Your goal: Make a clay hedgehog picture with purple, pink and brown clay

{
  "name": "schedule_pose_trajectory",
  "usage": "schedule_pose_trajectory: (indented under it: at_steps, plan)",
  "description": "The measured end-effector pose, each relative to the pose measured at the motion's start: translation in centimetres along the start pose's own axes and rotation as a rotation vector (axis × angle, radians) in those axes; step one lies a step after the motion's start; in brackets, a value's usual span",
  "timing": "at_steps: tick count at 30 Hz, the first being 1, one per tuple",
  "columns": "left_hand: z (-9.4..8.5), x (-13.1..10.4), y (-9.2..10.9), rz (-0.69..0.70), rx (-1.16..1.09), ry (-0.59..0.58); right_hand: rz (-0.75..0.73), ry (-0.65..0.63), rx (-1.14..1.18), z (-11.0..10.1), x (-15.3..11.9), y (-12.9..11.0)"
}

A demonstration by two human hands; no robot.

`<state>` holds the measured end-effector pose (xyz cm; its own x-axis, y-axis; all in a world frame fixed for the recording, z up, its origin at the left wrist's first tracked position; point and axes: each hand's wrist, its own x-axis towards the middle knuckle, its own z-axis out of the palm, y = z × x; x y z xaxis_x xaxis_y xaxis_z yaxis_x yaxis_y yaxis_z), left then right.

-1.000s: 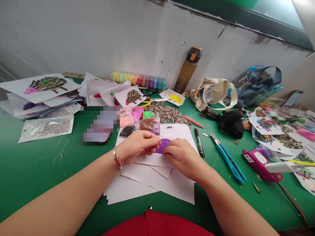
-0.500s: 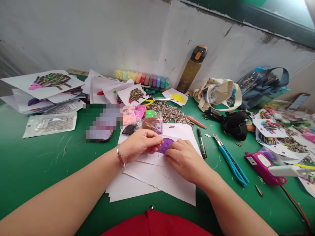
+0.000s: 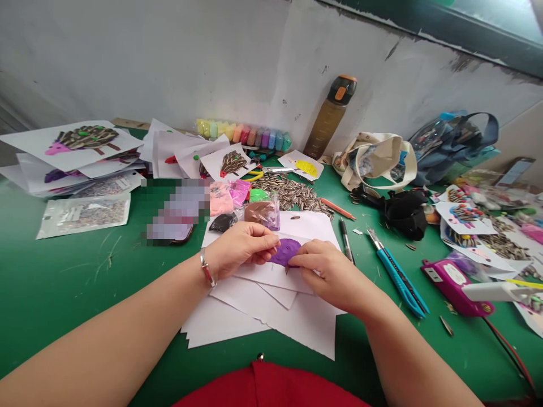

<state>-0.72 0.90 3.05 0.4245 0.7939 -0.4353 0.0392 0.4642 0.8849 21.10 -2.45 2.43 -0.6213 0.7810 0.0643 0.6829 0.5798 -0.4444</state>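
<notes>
A flattened purple clay oval (image 3: 286, 252) lies on white paper (image 3: 254, 308) in front of me. My left hand (image 3: 244, 246), with a silver bracelet at the wrist, pinches its thumb and finger together at the oval's left edge; what they hold is too small to make out. From the other side, my right hand (image 3: 328, 274) has its curled fingers at the oval's lower right edge. A small brownish bit shows just below those fingertips. Behind the hands are wrapped brown clay (image 3: 259, 213), black clay (image 3: 223, 222) and a heap of striped sunflower seeds (image 3: 292, 192).
To the right lie a black pen (image 3: 345, 240), a blue utility knife (image 3: 399, 271) and a magenta glue gun-like device (image 3: 456, 288). Stacked hedgehog pictures (image 3: 85, 144) fill the back left. A tilted brown bottle (image 3: 331, 118) leans on the wall beside a cloth bag (image 3: 373, 161).
My right hand has shifted slightly right and its fingers have drawn closer together, uncovering more of the purple oval. The left hand keeps its pinch in nearly the same place.
</notes>
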Motion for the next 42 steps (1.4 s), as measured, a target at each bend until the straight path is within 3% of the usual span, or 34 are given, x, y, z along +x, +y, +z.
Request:
schedule_pose_trajectory:
  at_steps: [12, 19, 29, 34, 42]
  plan:
    - [-0.1, 0.1, -0.1, 0.008, 0.007, -0.021, -0.053, -0.148, -0.144, -0.6, -0.4, -1.7]
    - [-0.1, 0.2, -0.2, 0.001, 0.008, -0.017, -0.055, -0.126, -0.009, -1.4, -0.9, -0.7]
    - [-0.1, 0.2, -0.2, 0.002, 0.013, -0.011, -0.044, -0.238, -0.089, -1.0, -0.6, -1.6]
    - [-0.1, 0.3, -0.2, 0.002, 0.006, -0.006, -0.025, -0.212, 0.012, -1.2, -0.7, -1.1]
    - [-0.3, 0.4, -0.3, 0.001, -0.001, -0.01, -0.038, -0.233, -0.055, -0.6, -0.5, -1.4]
